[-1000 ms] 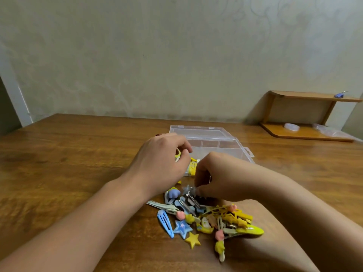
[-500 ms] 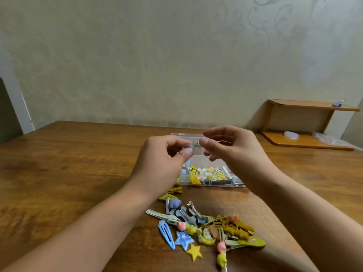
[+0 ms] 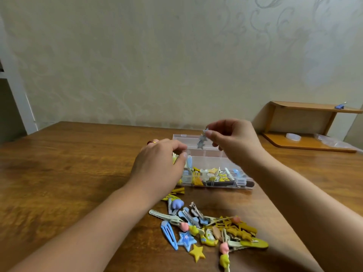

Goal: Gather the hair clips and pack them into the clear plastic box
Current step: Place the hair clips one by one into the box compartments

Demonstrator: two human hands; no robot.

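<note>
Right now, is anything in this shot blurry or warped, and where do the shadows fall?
Head view: the right hand and the small grey clip it pinches are motion-blurred, while the clip pile is fairly sharp. The wide lens bows the table edge. Soft shadows lie under both forearms, and the clear plastic box shows little glare.

We cannot see the clear plastic box's [image 3: 214, 152] left end behind the left hand [image 3: 157, 165], the motion-blurred grey clip [image 3: 201, 141] lacks detail, and the shelf [image 3: 314, 122] is cut off at the right edge.
</note>
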